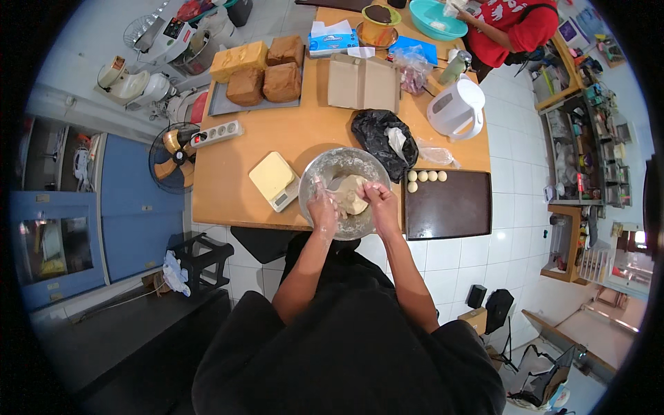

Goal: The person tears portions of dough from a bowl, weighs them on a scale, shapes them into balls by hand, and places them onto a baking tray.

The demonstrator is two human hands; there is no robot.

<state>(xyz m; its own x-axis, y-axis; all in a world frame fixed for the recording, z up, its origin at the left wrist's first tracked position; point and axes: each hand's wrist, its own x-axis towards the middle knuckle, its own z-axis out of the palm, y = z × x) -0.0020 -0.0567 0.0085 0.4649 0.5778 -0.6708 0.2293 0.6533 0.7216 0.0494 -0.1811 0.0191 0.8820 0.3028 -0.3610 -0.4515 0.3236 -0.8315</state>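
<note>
A lump of pale dough point(353, 198) lies in a flour-dusted metal bowl point(374, 161) at the table's near edge. My left hand point(324, 211), smeared with flour, grips the dough's left side. On the other side my right hand point(382, 205) pinches the dough with bent fingers, and a stretch of it spans between both hands. Left of the bowl stands a kitchen scale point(285, 198) with a pale yellow top. To the right, several small dough balls point(432, 176) sit along the far left part of a dark baking tray point(449, 207).
Behind the bowl are a black plastic bag point(377, 138), an open cardboard box point(363, 84) and a white electric kettle point(453, 109). Bread loaves point(282, 81) fill a tray at far left, near a power strip point(218, 133). A co-worker in red point(508, 31) handles something over a turquoise basin point(434, 24).
</note>
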